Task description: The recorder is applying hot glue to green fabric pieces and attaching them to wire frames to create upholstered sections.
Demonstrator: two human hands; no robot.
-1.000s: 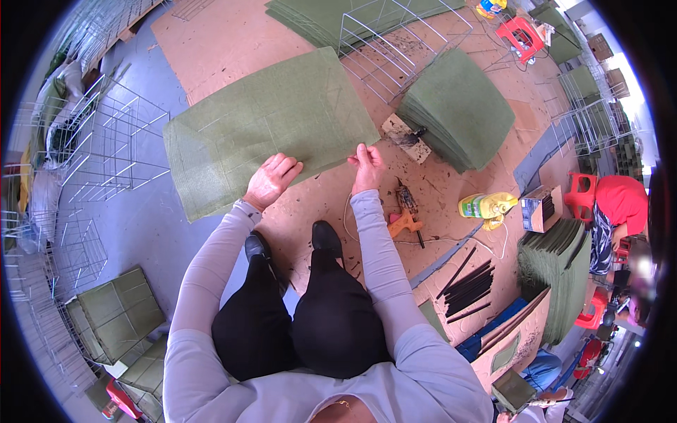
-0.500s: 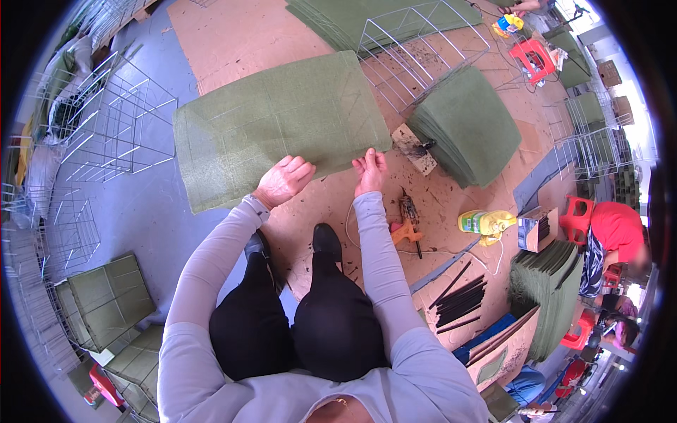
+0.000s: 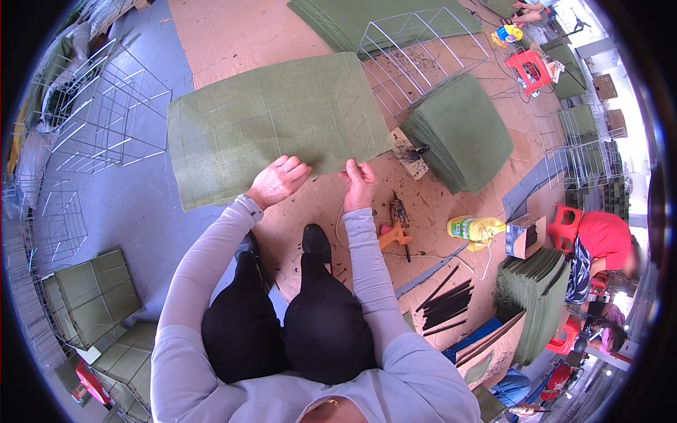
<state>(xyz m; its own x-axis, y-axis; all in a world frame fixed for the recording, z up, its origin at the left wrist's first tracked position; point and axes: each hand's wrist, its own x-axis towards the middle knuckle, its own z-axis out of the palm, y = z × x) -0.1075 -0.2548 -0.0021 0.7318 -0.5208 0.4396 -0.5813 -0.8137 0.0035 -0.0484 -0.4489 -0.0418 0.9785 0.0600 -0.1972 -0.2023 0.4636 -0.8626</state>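
A green fabric sheet (image 3: pixel 261 120) is spread out in front of me, and faint grid lines show through it. My left hand (image 3: pixel 282 181) is closed in a pinch on its near edge, around the middle. Further right along that edge, my right hand (image 3: pixel 360 185) has its thumb and forefinger pinched at the sheet, the other fingers curled. Just right of the sheet's corner lies a small board (image 3: pixel 411 154) with a dark tool on it, beside a stack of green sheets (image 3: pixel 465 130). An orange glue gun (image 3: pixel 396 236) with a dark, dirty nozzle rests on the cardboard (image 3: pixel 437 211) below my right hand.
Wire frames (image 3: pixel 113 120) stand at left, with another wire frame (image 3: pixel 423 60) at the far right. A yellow bottle (image 3: pixel 476 229), black sticks (image 3: pixel 448 307) and a second green stack (image 3: pixel 536 296) lie to the right. A person in red (image 3: pixel 605 241) bends beside a red stool (image 3: pixel 564 227).
My right hand has shifted slightly left and nearer to me along the sheet's edge. My left hand stays pinched on the edge. The whole view has shifted a little.
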